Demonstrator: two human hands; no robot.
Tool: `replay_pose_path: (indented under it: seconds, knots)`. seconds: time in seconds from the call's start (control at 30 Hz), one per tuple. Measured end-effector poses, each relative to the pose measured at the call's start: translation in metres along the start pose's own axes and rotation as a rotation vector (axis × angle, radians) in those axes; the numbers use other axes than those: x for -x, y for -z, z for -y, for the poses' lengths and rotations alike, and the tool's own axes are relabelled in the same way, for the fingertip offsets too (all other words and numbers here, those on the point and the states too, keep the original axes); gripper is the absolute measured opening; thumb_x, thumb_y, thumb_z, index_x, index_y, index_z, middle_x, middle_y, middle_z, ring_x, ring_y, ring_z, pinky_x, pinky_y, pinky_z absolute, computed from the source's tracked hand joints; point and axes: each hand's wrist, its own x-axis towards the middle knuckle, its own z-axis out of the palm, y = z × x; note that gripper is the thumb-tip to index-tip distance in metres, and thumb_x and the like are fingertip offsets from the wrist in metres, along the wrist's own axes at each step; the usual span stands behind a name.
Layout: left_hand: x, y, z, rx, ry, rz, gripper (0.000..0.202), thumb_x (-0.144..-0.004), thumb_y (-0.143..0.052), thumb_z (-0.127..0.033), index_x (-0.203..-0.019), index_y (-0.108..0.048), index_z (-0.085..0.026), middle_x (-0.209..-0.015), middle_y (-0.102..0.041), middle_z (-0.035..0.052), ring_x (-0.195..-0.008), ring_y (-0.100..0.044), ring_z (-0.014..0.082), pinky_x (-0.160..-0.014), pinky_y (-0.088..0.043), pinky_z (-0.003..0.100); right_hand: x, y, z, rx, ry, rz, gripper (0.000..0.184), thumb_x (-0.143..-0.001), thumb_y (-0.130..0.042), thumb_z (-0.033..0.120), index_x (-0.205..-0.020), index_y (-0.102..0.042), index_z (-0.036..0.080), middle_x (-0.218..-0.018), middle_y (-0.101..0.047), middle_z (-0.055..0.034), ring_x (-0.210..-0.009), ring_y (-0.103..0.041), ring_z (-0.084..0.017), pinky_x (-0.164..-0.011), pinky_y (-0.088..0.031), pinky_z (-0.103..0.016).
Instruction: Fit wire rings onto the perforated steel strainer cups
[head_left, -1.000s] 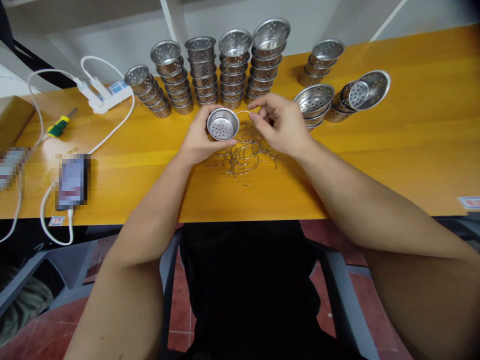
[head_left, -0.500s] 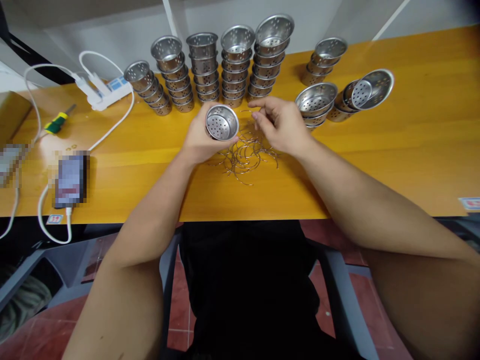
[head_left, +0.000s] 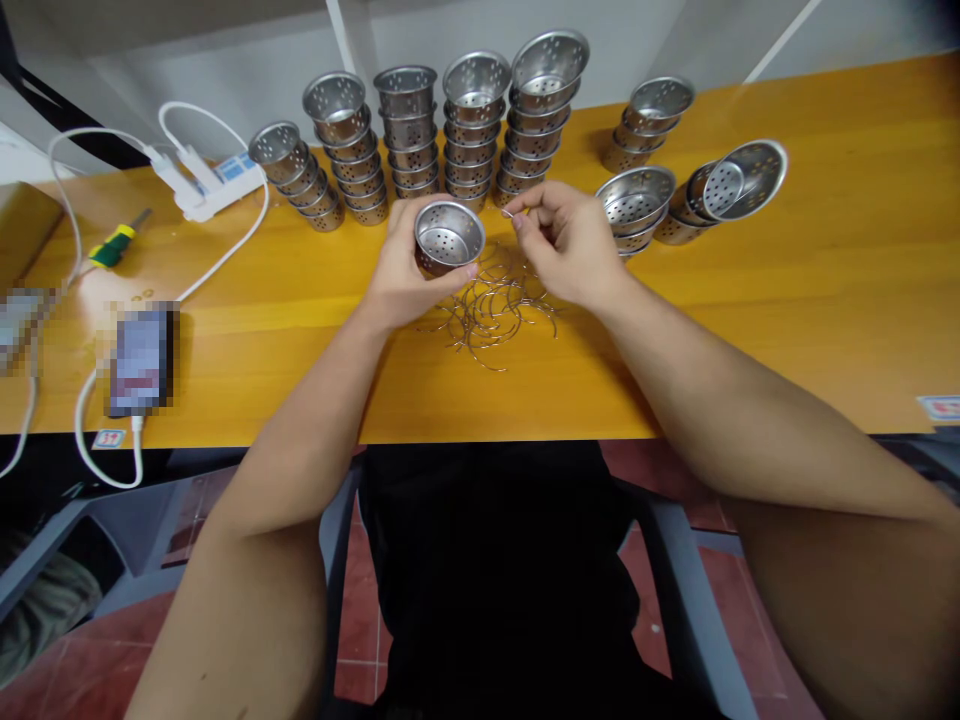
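Working above the table [head_left: 817, 280], left hand [head_left: 397, 268] and right hand [head_left: 576, 247] respectively grip a perforated cup [head_left: 450, 238], now turned to show more outer wall, and pinch a thin wire [head_left: 508, 213] near its rim; that wall seems better presented.

Screwdriver [head_left: 112, 247] near power strip [head_left: 225, 194]; phone [head_left: 140, 358], cable [head_left: 141, 457] attached.

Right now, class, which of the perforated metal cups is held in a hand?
The cup gripped by the left hand, beside the loose wires; the other cups sit in stacks on the table.
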Motion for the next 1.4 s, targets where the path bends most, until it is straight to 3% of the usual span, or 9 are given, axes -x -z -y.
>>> replay_pose_path:
  seconds: [0.17,0.33,0.47,0.57,0.77,1.1,1.4]
  knots:
    - [0.001,-0.004,0.014,-0.016,0.042,-0.039,0.093,-0.083,-0.114,-0.072,-0.155,-0.069,-0.032,-0.153,-0.069,0.0112,-0.15,-0.074,0.042,-0.142,-0.06,0.068,0.002,-0.001,0.001,-0.023,0.03,0.013,0.067,-0.119,-0.063,0.095,-0.136,-0.082,0.033,-0.082,-0.069,-0.0054,-0.078,-0.072,-0.033,-0.081,-0.072,-0.057]
    - [0.002,-0.009,0.018,0.051,0.076,-0.03,0.104,-0.085,-0.112,-0.075,-0.16,-0.055,-0.031,-0.152,-0.071,0.0124,-0.15,-0.077,0.0422,-0.139,-0.062,0.066,0.004,-0.004,0.004,-0.02,0.032,0.028,0.063,-0.121,-0.061,0.092,-0.139,-0.079,0.034,-0.083,-0.064,-0.0044,-0.08,-0.072,-0.033,-0.084,-0.072,-0.057]
    - [0.002,-0.011,0.016,0.073,0.071,-0.004,0.113,-0.081,-0.11,-0.088,-0.162,-0.054,-0.032,-0.155,-0.073,0.013,-0.146,-0.08,0.0406,-0.134,-0.067,0.061,0.006,-0.003,0.01,-0.022,0.017,0.027,0.062,-0.12,-0.062,0.091,-0.14,-0.08,0.035,-0.084,-0.064,-0.0048,-0.083,-0.073,-0.035,-0.086,-0.073,-0.058]
    - [0.003,-0.013,0.013,0.09,0.026,0.018,0.11,-0.087,-0.1,-0.096,-0.165,-0.054,-0.033,-0.154,-0.073,0.0127,-0.144,-0.081,0.0387,-0.131,-0.068,0.06,0.008,-0.004,0.016,-0.034,0.023,0.044,0.059,-0.121,-0.066,0.087,-0.142,-0.082,0.034,-0.085,-0.065,-0.0053,-0.084,-0.074,-0.035,-0.088,-0.074,-0.06]
    - [0.006,-0.013,0.004,0.063,-0.015,0.093,0.096,-0.101,-0.092,-0.09,-0.168,-0.054,-0.034,-0.152,-0.072,0.0127,-0.152,-0.078,0.0404,-0.136,-0.066,0.064,0.011,-0.006,0.028,-0.017,0.003,0.071,0.05,-0.121,-0.07,0.078,-0.137,-0.083,0.033,-0.083,-0.062,-0.0036,-0.08,-0.07,-0.032,-0.088,-0.073,-0.057]
    - [0.01,-0.014,-0.01,0.148,0.028,0.168,0.093,-0.095,-0.099,-0.09,-0.158,-0.06,-0.032,-0.141,-0.078,0.0101,-0.128,-0.084,0.0343,-0.119,-0.074,0.06,0.009,-0.01,0.033,-0.009,-0.028,0.066,0.037,-0.116,-0.079,0.07,-0.122,-0.083,0.034,-0.083,-0.067,-0.0034,-0.083,-0.068,-0.031,-0.088,-0.07,-0.052]
    - [0.011,-0.016,-0.01,0.155,0.039,0.178,0.097,-0.092,-0.105,-0.084,-0.16,-0.06,-0.032,-0.145,-0.079,0.0114,-0.138,-0.083,0.0395,-0.126,-0.072,0.067,0.01,-0.013,0.031,0.051,-0.035,0.065,0.03,-0.117,-0.082,0.059,-0.128,-0.086,0.032,-0.086,-0.065,-0.0049,-0.086,-0.071,-0.033,-0.091,-0.072,-0.053]
